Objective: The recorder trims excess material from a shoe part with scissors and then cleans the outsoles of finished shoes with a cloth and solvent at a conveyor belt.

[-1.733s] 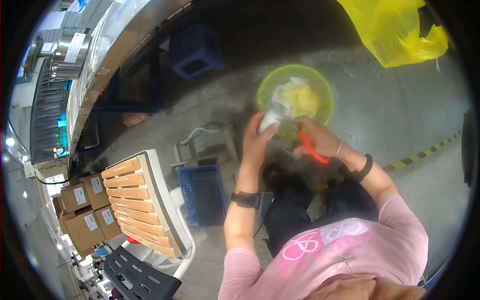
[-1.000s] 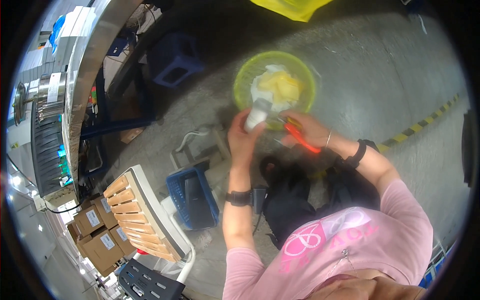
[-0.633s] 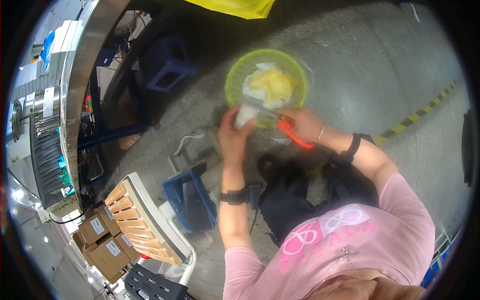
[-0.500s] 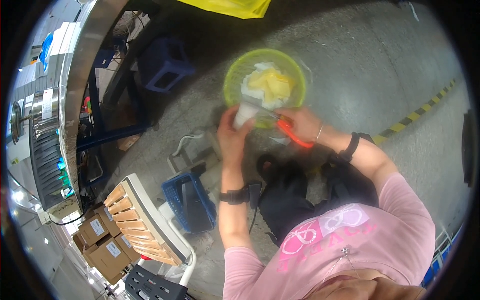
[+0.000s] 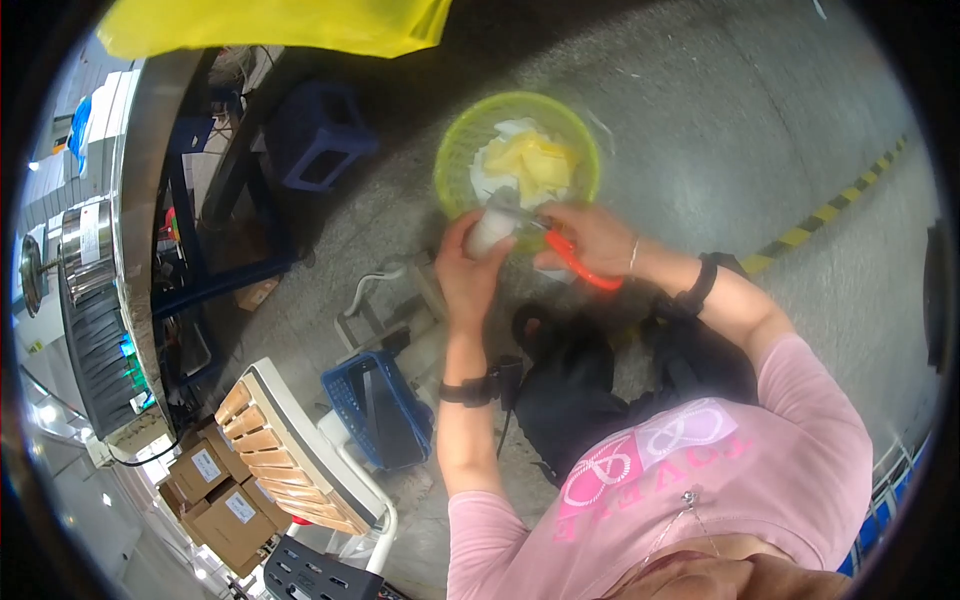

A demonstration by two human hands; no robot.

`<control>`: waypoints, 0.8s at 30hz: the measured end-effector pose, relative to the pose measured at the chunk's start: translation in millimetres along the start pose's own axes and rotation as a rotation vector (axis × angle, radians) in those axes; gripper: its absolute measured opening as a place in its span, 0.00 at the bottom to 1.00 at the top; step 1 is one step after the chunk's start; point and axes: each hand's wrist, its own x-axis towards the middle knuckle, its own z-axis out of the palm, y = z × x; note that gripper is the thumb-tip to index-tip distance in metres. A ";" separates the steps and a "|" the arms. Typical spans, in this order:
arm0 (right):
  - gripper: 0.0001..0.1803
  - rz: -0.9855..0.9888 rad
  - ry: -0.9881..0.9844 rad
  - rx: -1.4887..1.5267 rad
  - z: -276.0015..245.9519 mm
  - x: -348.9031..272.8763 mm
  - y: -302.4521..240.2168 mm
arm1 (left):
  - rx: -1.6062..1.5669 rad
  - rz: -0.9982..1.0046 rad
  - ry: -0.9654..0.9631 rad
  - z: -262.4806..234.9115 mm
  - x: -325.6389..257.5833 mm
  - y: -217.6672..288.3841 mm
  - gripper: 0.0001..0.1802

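My left hand (image 5: 470,268) is closed around a pale white, roughly cylindrical piece (image 5: 488,236), whose exact kind I cannot make out. Orange-red scissors (image 5: 578,262) are gripped in my right hand (image 5: 592,238). Their grey blades point left and lie across the far end of the white piece; whether they are touching is blurred. Just beyond both hands stands a yellow-green mesh basket (image 5: 590,150), holding yellow and white scraps (image 5: 535,165) that look like paper or thin sheet.
A yellow sheet (image 5: 290,25) hangs at the top left. On the left are a workbench (image 5: 140,240), a blue stool (image 5: 325,145), a blue crate (image 5: 355,385), a wooden-slatted chair (image 5: 290,450) and cardboard boxes (image 5: 225,500). Yellow-black tape (image 5: 825,213) crosses the floor at right.
The yellow sheet at the top has moved left and lower. The basket and right hand have shifted slightly left in view. Both hands keep their hold on the white piece and the scissors.
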 end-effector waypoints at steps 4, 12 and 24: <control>0.26 0.039 -0.006 -0.147 -3.5 1.7 -2.6 | -0.002 0.038 0.000 -0.3 1.0 -2.7 0.27; 0.18 -0.030 0.110 -0.165 -3.0 -0.1 10.5 | -0.409 -0.106 -0.059 2.2 3.5 -0.1 0.23; 0.36 0.052 -0.113 -0.054 -27.8 -6.1 -16.9 | -0.310 -0.062 0.068 -0.6 -1.3 -8.3 0.24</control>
